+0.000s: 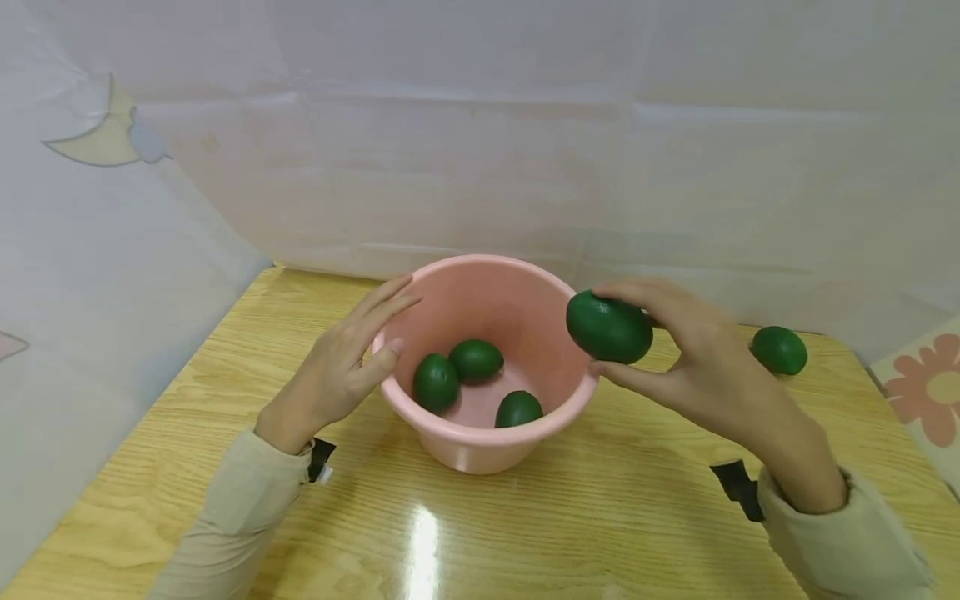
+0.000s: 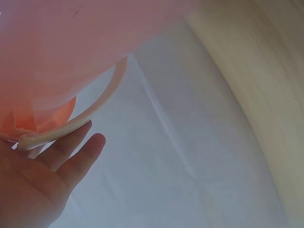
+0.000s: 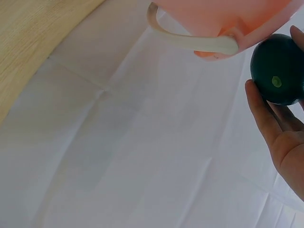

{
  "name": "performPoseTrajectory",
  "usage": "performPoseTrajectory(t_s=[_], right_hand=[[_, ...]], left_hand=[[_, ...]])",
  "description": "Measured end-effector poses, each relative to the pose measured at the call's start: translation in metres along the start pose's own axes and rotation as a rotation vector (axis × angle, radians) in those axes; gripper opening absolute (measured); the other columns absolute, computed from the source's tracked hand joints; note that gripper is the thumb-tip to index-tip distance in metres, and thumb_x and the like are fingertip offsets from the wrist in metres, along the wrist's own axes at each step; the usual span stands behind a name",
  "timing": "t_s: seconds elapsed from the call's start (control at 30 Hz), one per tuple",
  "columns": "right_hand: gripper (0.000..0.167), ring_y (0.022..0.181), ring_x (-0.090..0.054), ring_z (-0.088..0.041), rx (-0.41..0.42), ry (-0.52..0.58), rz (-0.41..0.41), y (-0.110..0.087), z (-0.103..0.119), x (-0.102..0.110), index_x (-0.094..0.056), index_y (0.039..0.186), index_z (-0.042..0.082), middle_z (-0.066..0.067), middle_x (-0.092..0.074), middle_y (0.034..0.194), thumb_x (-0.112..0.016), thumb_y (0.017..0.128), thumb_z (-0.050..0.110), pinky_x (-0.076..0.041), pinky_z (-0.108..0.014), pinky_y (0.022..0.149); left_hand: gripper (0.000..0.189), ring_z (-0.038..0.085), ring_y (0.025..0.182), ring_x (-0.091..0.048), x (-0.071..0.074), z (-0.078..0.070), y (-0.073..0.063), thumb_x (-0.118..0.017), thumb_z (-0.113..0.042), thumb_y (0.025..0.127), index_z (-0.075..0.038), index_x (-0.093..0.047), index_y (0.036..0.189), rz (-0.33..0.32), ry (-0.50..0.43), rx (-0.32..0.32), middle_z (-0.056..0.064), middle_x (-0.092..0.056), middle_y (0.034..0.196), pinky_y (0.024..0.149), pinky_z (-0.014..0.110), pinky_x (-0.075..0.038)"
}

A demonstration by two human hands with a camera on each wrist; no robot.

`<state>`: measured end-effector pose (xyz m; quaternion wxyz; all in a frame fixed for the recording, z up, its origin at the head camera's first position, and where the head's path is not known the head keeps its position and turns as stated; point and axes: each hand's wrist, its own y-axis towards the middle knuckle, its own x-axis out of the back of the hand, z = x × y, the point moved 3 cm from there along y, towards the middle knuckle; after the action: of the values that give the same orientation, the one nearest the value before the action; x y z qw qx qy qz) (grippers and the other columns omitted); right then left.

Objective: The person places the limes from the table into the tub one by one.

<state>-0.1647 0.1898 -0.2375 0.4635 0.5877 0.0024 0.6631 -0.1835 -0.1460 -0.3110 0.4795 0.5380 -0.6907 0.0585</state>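
Observation:
A pink bucket (image 1: 487, 454) stands on the table, with several dark green avocados inside, among them one avocado (image 1: 477, 361) towards the back. My left hand (image 1: 333, 367) rests at the bucket's left rim, its fingers fairly straight and the thumb tip over the edge. In the left wrist view, those fingers lie by the pale handle (image 2: 102, 97). Between thumb and fingers, my right hand (image 1: 697, 362) holds another avocado (image 1: 609, 327) at the right rim. The right wrist view shows this avocado (image 3: 278, 66) close beside the bucket wall, its pale stem spot visible.
One more avocado (image 1: 780, 350) lies on the wooden table (image 1: 600, 517) at the far right, behind my right hand. A pale sheet (image 1: 465, 167) hangs behind the table and along its left side. A flower-patterned cloth (image 1: 930, 383) is at the right edge.

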Motion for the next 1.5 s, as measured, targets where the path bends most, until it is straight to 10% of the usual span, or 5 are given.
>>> performPoseTrajectory(t_s=[0.77,1.5], right_hand=[[0.071,0.117,-0.06,-0.022,0.076,0.05,0.029,0.02,0.003,-0.024,-0.058,0.134,0.008,-0.007,-0.065,0.127,-0.088,0.069,0.009,-0.043,-0.017,0.099],[0.059,0.114,-0.059,-0.02,-0.089,0.124,0.187,0.034,-0.003,-0.05,-0.058,0.132,0.013,-0.004,-0.062,0.128,-0.083,0.079,0.013,-0.053,-0.04,0.094]], left_hand=[[0.054,0.026,0.147,-0.034,0.0,0.0,0.0,-0.048,-0.026,0.096,-0.02,-0.044,0.15,0.003,-0.01,0.007,-0.001,-0.029,0.163,0.107,0.062,-0.037],[0.055,0.027,0.147,-0.035,0.0,0.0,0.0,-0.049,-0.022,0.096,-0.018,-0.044,0.15,0.002,-0.005,0.004,0.0,-0.029,0.163,0.108,0.061,-0.037]])
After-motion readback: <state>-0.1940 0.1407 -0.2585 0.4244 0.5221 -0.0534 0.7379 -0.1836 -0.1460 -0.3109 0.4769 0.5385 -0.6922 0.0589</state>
